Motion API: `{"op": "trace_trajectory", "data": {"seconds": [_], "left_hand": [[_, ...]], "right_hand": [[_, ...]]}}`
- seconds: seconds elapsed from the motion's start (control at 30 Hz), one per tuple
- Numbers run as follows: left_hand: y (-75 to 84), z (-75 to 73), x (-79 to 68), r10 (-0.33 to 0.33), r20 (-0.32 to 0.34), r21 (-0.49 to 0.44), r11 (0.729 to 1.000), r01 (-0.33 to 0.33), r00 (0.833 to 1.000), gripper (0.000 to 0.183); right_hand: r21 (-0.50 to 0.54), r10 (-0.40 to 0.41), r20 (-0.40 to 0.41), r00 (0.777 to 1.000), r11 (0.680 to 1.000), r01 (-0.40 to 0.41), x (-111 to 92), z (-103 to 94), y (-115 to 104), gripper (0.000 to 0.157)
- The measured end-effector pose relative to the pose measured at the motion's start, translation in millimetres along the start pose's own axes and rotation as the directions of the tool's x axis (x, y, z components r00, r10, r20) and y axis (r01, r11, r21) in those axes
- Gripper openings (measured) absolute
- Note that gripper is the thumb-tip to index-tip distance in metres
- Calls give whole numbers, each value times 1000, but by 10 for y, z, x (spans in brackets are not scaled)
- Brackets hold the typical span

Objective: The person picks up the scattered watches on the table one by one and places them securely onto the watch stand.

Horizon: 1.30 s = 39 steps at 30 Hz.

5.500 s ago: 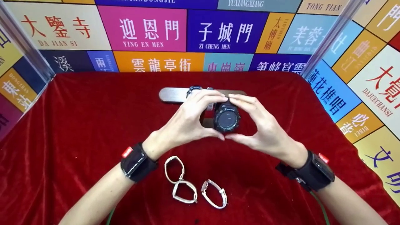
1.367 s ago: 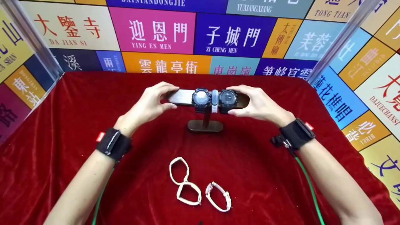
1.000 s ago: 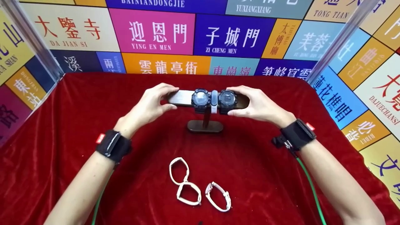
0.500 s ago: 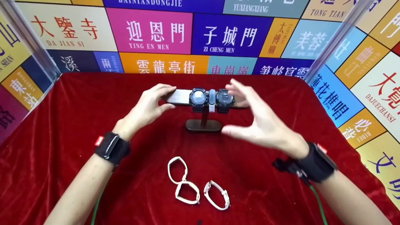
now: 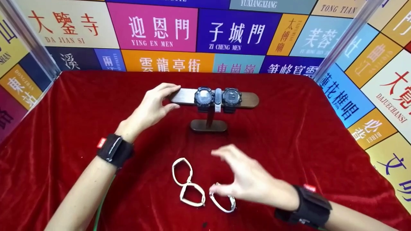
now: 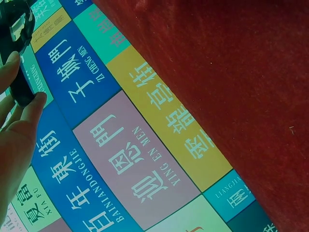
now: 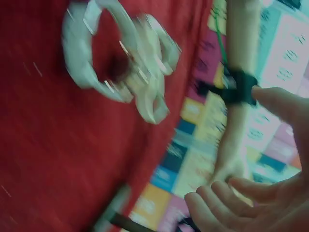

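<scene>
In the head view a T-shaped watch stand (image 5: 252, 100) carries two black round-faced watches (image 5: 231, 97) with a slim grey band (image 5: 218, 98) between them. My left hand (image 5: 151, 104) grips the stand's left end, thumb below and fingers above; the left wrist view shows part of that hand (image 6: 19, 133) at its edge. My right hand (image 5: 253, 178), blurred, hovers with spread fingers over a pale pinkish watch (image 5: 224, 208) on the cloth, partly hiding it. Whether the thumb touches it I cannot tell. Two cream looped straps (image 5: 192, 194) lie to its left, touching each other.
A red velvet cloth (image 5: 144, 192) covers the table. Behind it stands a colourful wall of lettered panels (image 5: 154, 30), with clear corner posts (image 5: 345, 41) on both sides. A green cable (image 5: 104, 202) trails from the left wrist strap (image 5: 115, 151).
My right hand has let go of the stand's right end and come down toward the pale watch. Earlier both hands were round the right black watch; the left hand since moved to the stand's left end.
</scene>
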State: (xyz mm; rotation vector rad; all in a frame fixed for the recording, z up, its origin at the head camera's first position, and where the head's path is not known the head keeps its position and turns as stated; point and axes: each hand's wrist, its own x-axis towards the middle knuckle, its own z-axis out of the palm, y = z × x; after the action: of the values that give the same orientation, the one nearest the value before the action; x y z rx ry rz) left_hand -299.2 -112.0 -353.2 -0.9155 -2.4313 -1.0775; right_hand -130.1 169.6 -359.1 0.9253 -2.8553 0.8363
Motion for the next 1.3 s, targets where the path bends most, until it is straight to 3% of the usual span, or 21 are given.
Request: {"op": "trace_trajectory", "data": {"seconds": [0.17, 0.3, 0.57, 0.8, 1.0, 1.17, 1.3], "left_hand": [[-4, 4, 1, -4, -7, 1, 1000, 4, 1000, 51], [-4, 4, 2, -3, -6, 2, 1000, 3, 1000, 51], [6, -8, 13, -4, -9, -1, 1000, 4, 1000, 51], [-23, 23, -14, 2, -17, -14, 1000, -3, 1000, 51], [-19, 28, -20, -10, -12, -13, 1000, 10, 1000, 52], [-18, 25, -16, -4, -11, -12, 1000, 4, 1000, 52], [-22, 19, -6, 4, -15, -14, 1000, -4, 1000, 51]], "right_hand": [[-92, 122, 137, 983, 990, -110, -80, 262, 24, 76], [-147, 155, 159, 975, 980, -132, -128, 377, 49, 71], [-152, 184, 180, 966, 976, -157, -151, 449, 64, 54], [-157, 158, 177, 971, 979, -131, -172, 496, 73, 39], [-151, 159, 173, 972, 979, -134, -179, 495, 71, 35], [-139, 158, 150, 976, 981, -137, -159, 410, 73, 32], [-98, 119, 82, 989, 989, -111, -100, 261, 96, 27]]}}
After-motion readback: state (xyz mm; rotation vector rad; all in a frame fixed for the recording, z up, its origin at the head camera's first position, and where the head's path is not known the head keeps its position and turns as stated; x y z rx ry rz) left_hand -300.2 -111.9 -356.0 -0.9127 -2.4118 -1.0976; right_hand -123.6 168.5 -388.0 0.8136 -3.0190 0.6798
